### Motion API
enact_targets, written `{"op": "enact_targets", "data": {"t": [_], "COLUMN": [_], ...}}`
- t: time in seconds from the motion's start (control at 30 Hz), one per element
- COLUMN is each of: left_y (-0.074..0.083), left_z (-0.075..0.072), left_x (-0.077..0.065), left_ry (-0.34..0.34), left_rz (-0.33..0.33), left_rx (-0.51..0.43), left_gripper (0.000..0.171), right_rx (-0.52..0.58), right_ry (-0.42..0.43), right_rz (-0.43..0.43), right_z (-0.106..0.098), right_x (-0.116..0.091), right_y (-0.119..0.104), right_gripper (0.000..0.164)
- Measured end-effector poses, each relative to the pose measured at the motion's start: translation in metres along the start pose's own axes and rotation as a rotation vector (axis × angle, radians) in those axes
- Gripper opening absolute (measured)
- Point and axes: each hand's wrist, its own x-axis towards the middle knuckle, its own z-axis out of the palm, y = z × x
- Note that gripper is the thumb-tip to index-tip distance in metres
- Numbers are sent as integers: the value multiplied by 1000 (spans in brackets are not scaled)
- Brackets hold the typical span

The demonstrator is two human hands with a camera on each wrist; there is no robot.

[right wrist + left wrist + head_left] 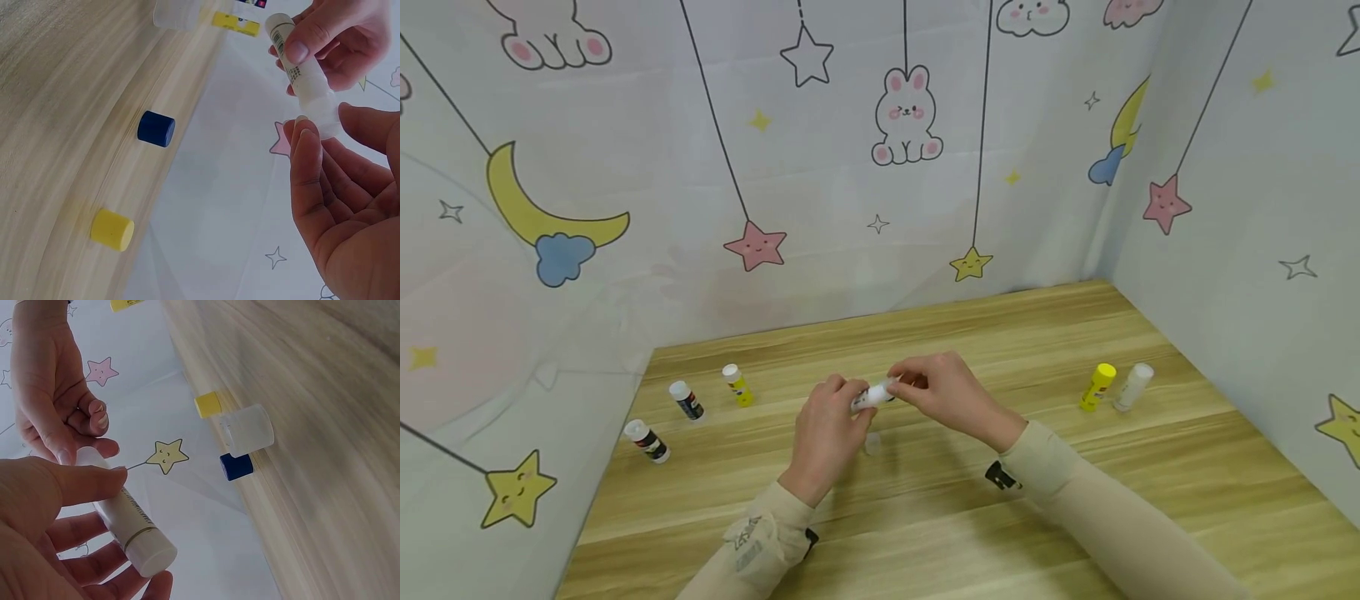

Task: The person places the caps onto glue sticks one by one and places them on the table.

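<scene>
Left hand (826, 432) grips white glue stick (871, 397) round its printed body, thumb one side, fingers the other; right hand (953, 392) pinches the stick's translucent end between thumb and fingertips. Stick is off the wooden table (940, 533), between the hands, long axis slanting left to right across the gap, so right hand is nearer the translucent end; loose translucent cap (251, 430) sits on the table near blue cap (156, 129) and yellow cap (112, 229)
</scene>
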Motion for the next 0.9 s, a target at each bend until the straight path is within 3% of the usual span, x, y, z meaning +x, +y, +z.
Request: {"op": "enact_targets", "data": {"t": [0.9], "left_y": [3], "left_z": [4], "left_x": [-2], "left_ry": [-9], "left_rz": [37], "left_rx": [6], "left_gripper": [27], "right_rx": [26], "right_ry": [-15], "right_rz": [33], "right_z": [2], "right_x": [-4], "right_y": [1], "right_gripper": [14]}}
